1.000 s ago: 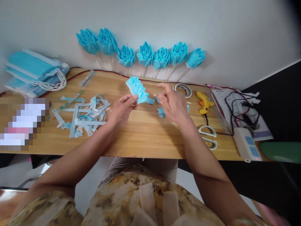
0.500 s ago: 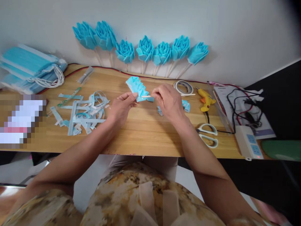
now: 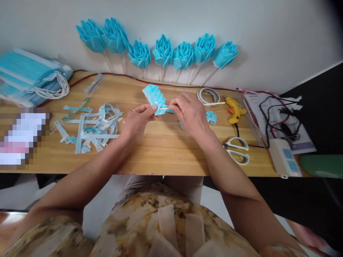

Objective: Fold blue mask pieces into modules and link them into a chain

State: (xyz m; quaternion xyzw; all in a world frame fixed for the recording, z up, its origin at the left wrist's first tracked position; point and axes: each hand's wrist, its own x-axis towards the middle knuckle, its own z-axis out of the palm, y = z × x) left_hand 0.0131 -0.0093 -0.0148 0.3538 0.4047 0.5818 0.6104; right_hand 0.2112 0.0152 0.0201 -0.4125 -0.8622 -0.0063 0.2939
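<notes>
My left hand [image 3: 139, 117] pinches the lower end of a pleated light-blue piece of mask fabric [image 3: 153, 93] above the table. Across the bottom of that fabric lies a thin white strip [image 3: 163, 108]; whether it is a stick or tape I cannot tell. Its right end runs into the closed fingertips of my right hand [image 3: 189, 111]. Small blue fabric pieces [image 3: 211, 117] lie on the table behind the right wrist, partly hidden by it. A roll of white tape [image 3: 209, 96] lies just beyond the right hand.
Blue fabric flowers [image 3: 163, 50] on sticks lean against the wall. Mask scraps [image 3: 91, 125] and stacked masks [image 3: 29, 76] are at left. A yellow glue gun [image 3: 234, 110], scissors [image 3: 238, 150], cables and a power strip [image 3: 284, 159] lie at right.
My right hand has come slightly closer to the left hand along the white strip. Both hands keep their grips. The view has shifted a little.
</notes>
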